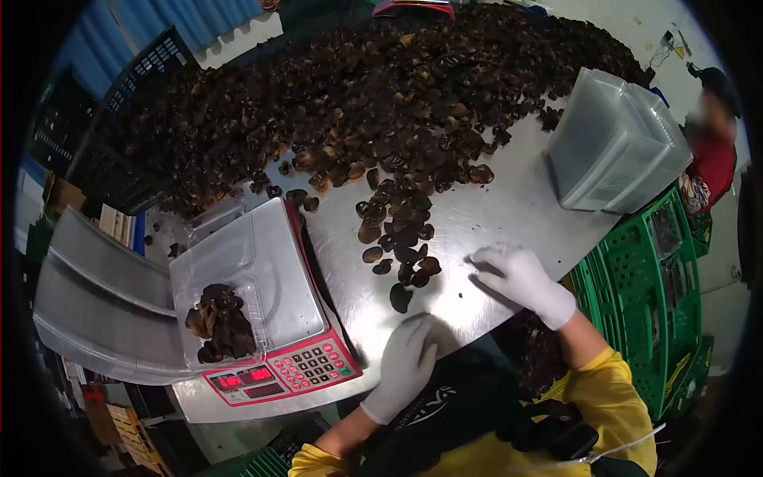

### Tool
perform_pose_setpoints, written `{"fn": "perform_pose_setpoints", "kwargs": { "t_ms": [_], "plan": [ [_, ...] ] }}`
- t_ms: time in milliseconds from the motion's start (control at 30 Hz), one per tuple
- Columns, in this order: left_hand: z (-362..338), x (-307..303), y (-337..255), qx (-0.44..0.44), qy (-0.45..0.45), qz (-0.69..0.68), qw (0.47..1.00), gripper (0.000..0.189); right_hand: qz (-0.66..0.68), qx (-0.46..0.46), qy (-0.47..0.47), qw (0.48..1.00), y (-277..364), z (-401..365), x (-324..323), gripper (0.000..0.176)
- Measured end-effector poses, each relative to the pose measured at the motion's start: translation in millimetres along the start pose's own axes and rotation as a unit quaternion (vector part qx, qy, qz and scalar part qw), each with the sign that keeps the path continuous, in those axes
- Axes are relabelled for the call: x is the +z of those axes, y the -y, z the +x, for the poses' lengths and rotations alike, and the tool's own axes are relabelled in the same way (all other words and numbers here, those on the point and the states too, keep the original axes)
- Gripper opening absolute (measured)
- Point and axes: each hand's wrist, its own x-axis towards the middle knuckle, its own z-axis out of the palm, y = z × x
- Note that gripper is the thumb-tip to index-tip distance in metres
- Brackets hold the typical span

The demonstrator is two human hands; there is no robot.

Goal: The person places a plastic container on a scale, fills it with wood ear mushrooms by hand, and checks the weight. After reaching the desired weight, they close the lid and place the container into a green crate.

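My left hand [401,367], in a white glove, rests at the table's front edge right of the red scale [306,362]; its fingers lie together and what is under them, if anything, is hidden. My right hand [520,282], also gloved in white, is over the metal table [469,230] with thumb and fingers apart and nothing between them. Loose dark mushroom-like pieces [401,246] lie between the hands and a large heap [358,103]. On the scale sits an open clear plastic box [248,298] holding several dark pieces [222,324].
Stacked clear containers [612,151] stand at the table's right. Another clear stack [103,306] curves along the left of the scale. Green crates [636,294] are at the right, near a person in red [714,163]. A black crate [131,119] stands back left.
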Motion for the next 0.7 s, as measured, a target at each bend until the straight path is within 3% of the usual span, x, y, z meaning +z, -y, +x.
{"fn": "perform_pose_setpoints", "kwargs": {
  "t_ms": [100, 167, 200, 267, 300, 367, 400, 500, 600, 700],
  "plan": [
    [-5.7, 3.8, 3.9, 0.009, -0.012, 0.013, 1.000, 0.057, 0.077, -0.032, -0.168, 0.982, -1.1, 63.1, 31.3, 0.034],
    [-9.2, 11.7, 1.2, -0.086, -0.087, 0.064, 0.990, 0.069, 0.103, 0.003, -0.234, 0.967, 1.3, 96.6, 54.3, 0.041],
    [-2.4, 12.9, 6.3, -0.096, -0.083, 0.063, 0.990, 0.084, 0.100, 0.011, -0.218, 0.971, 5.5, 105.2, 67.9, 0.044],
    [16.9, 16.4, 9.4, -0.102, -0.099, 0.109, 0.984, 0.088, 0.038, 0.006, -0.136, 0.990, 12.5, 119.1, 79.7, 0.047],
    [25.0, 17.2, 11.6, -0.113, -0.115, 0.151, 0.975, 0.093, 0.022, -0.044, -0.181, 0.982, 10.9, 118.3, 93.6, 0.043],
    [35.1, 18.3, 17.3, -0.137, -0.104, 0.181, 0.969, 0.097, 0.089, -0.034, -0.194, 0.976, 14.3, 123.9, 75.4, 0.035],
    [37.7, 20.0, 18.8, -0.130, -0.110, 0.198, 0.965, 0.097, 0.089, -0.028, -0.248, 0.964, 7.7, 133.3, 68.1, 0.028],
    [35.5, 22.4, 16.7, -0.127, -0.116, 0.217, 0.961, 0.096, 0.017, 0.010, -0.333, 0.943, -20.0, 182.7, 46.6, 0.016],
    [38.6, 22.7, 21.9, -0.129, -0.116, 0.214, 0.961, 0.095, -0.113, 0.085, -0.164, 0.976, -42.6, 233.6, 32.8, 0.027],
    [38.9, 22.5, 21.9, -0.124, -0.109, 0.210, 0.964, 0.093, -0.181, 0.143, -0.069, 0.970, -53.7, 269.8, 35.4, 0.023]
  ]
}}
